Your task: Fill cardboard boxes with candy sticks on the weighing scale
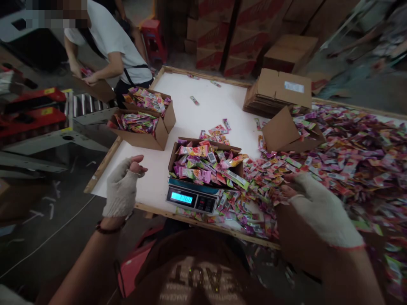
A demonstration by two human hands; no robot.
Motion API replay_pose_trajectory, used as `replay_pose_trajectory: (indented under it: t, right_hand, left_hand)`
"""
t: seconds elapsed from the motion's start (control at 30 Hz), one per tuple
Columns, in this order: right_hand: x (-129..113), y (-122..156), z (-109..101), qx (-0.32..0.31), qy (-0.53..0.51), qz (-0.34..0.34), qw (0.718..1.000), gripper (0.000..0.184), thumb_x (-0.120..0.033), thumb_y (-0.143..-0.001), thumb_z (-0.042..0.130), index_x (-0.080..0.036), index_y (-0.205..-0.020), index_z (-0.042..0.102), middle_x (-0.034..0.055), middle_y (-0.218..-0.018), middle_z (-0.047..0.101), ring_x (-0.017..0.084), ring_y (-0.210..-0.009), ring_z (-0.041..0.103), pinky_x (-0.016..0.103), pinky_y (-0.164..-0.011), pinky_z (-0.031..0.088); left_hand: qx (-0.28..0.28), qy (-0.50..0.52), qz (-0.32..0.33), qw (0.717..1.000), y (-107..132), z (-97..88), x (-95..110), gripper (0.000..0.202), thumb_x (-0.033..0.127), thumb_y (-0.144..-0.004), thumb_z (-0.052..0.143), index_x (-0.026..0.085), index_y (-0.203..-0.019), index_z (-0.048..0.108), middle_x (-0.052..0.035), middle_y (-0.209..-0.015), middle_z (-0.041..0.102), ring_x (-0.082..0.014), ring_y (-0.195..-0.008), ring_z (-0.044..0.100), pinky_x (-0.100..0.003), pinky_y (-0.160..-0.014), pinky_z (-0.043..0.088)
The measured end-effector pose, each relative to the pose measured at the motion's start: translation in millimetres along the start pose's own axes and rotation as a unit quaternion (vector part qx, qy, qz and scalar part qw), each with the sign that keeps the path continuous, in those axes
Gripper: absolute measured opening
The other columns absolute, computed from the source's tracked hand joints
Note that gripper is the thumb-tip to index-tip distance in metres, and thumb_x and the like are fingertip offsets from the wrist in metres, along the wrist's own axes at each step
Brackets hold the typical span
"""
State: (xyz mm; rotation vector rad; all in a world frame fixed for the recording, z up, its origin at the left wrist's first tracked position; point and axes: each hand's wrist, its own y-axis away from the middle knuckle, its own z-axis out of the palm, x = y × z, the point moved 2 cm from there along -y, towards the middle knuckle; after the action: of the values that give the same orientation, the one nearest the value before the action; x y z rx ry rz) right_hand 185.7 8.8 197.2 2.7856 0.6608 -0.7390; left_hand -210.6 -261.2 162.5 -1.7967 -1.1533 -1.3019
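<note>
Gloved in white knit, the right hand [318, 207] is lying loosely curled and holding nothing on the heap of sachets [349, 156] covering the table [203, 110]; the left hand [124, 186] is hovering half-closed and empty above the table's near edge; between them a sachet-filled carton [206, 163] is sitting on a lit scale [192, 198]; a person in white [111, 42] is bending beside two fuller boxes [143, 118].

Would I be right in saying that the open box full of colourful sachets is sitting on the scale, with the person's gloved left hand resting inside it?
Not quite. In the head view the box does sit on the scale, but the gloved left hand is not inside it: it is raised well to the left of the box, touching nothing. The rest holds.
</note>
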Motion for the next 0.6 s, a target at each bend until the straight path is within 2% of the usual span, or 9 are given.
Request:
replay_pose_trajectory:
  t: [0.13,0.23,0.3,0.47,0.6]
  right_hand:
    - [-33.1,-14.6,38.3,-0.037,-0.091,-0.026,0.995,0.034,-0.048,-0.089,0.059,-0.024,-0.110,0.070,0.0098,-0.091,0.078,0.031,-0.086,0.075,0.045,-0.085,0.061]
    - [-47.7,-36.7,60.4,-0.009,-0.143,-0.032,0.989,0.046,-0.049,-0.093,0.057,-0.020,-0.128,0.066,0.0124,-0.104,0.077,0.027,-0.083,0.073,0.042,-0.078,0.060]
    - [-55.0,-53.7,70.2,0.014,-0.153,-0.039,0.987,0.050,-0.050,-0.094,0.058,-0.018,-0.133,0.065,0.0138,-0.109,0.076,0.024,-0.077,0.069,0.039,-0.072,0.057]
    - [-74.4,-83.7,78.2,0.014,-0.086,-0.062,0.994,0.048,-0.051,-0.091,0.066,-0.017,-0.125,0.069,0.0059,-0.088,0.070,0.022,-0.071,0.061,0.035,-0.068,0.047]
    - [-79.1,-88.8,76.8,-0.015,-0.086,-0.060,0.994,0.029,-0.035,-0.082,0.066,-0.021,-0.107,0.070,0.0023,-0.079,0.066,0.021,-0.070,0.058,0.033,-0.067,0.043]
  left_hand:
    - [-0.024,0.033,0.034,0.999,-3.5,20.3,15.0,0.059,0.072,-0.089,0.075,0.019,-0.116,0.080,-0.0073,-0.095,0.079,-0.0243,-0.091,0.075,-0.039,-0.085,0.061]
    - [-0.036,0.057,0.057,0.996,-3.4,37.6,24.0,0.062,0.073,-0.087,0.076,0.018,-0.115,0.079,-0.0103,-0.107,0.080,-0.0246,-0.096,0.076,-0.038,-0.087,0.060]
    - [-0.037,0.066,0.064,0.995,-2.8,48.3,27.9,0.062,0.074,-0.086,0.077,0.019,-0.115,0.078,-0.0108,-0.110,0.081,-0.0251,-0.100,0.076,-0.039,-0.092,0.060]
    - [-0.054,0.043,0.070,0.995,-3.8,70.9,26.2,0.056,0.069,-0.088,0.077,0.021,-0.116,0.075,-0.0106,-0.114,0.079,-0.0272,-0.110,0.073,-0.042,-0.102,0.059]
    - [-0.074,0.020,0.033,0.997,-7.4,85.5,9.5,0.055,0.055,-0.086,0.078,0.020,-0.128,0.069,-0.0129,-0.124,0.076,-0.0304,-0.121,0.071,-0.045,-0.110,0.057]
